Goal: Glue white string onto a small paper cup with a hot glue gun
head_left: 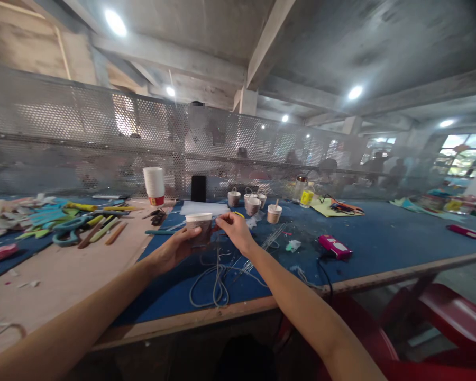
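My left hand [178, 246] is wrapped round a paper cup [199, 223] with a white rim and a dark brownish covering, held upright above the blue table mat [162, 286]. Close to the cup's right side, my right hand [235, 228] is closed in a pinch; whatever is between its fingertips is too small to make out. Below the hands lies a loosely looped grey cord [218, 288], beside a bunch of thin wires [262, 248]. Beyond my right hand stand several small covered cups, one of them a tan cup [274, 214] with a stick in it.
At left are a stack of white paper cups [154, 184], blue-handled scissors [70, 230], modelling tools [103, 230] and coloured scraps [39, 217]. A phone [199, 188] leans on the perforated screen [150, 127]. Bottles [307, 194] and a magenta box [335, 247] stand right.
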`<action>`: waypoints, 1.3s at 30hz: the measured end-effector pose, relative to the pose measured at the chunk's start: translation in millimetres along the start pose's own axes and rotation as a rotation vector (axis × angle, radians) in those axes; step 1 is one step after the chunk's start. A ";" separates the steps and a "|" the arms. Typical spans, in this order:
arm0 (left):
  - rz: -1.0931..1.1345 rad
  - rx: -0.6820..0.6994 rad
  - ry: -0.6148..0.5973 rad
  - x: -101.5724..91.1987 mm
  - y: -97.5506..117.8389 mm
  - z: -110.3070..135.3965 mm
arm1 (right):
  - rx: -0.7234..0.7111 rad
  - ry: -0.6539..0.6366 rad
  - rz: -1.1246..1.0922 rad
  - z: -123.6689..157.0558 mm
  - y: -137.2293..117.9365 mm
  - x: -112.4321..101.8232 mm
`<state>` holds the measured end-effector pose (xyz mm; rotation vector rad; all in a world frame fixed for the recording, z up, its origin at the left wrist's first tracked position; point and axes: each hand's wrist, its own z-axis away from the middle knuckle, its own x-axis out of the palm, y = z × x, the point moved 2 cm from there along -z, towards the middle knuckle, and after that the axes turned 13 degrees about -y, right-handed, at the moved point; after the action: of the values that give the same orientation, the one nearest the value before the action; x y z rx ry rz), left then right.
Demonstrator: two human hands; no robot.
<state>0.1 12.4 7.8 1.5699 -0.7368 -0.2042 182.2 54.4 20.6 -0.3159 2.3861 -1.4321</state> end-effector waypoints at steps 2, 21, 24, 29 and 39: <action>0.006 -0.006 0.006 0.1 0.1 0.2 | 0.012 0.008 0.008 0.2 -1.5 -0.1; 0.002 -0.019 -0.002 -0.5 -1.6 0.7 | 0.023 0.001 0.021 1.1 0.2 -1.9; 0.007 -0.024 -0.010 -0.6 -2.3 1.4 | 0.027 0.006 0.043 0.8 1.8 -2.4; -0.004 -0.020 -0.031 -0.8 -2.6 2.2 | 0.040 -0.006 0.035 0.8 1.7 -1.9; 0.002 -0.017 -0.050 5.7 1.2 3.1 | 0.067 -0.031 -0.045 0.9 0.3 -1.0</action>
<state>2.5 6.7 10.1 1.5529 -0.7736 -0.2488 183.4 54.3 20.2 -0.3737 2.3150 -1.5125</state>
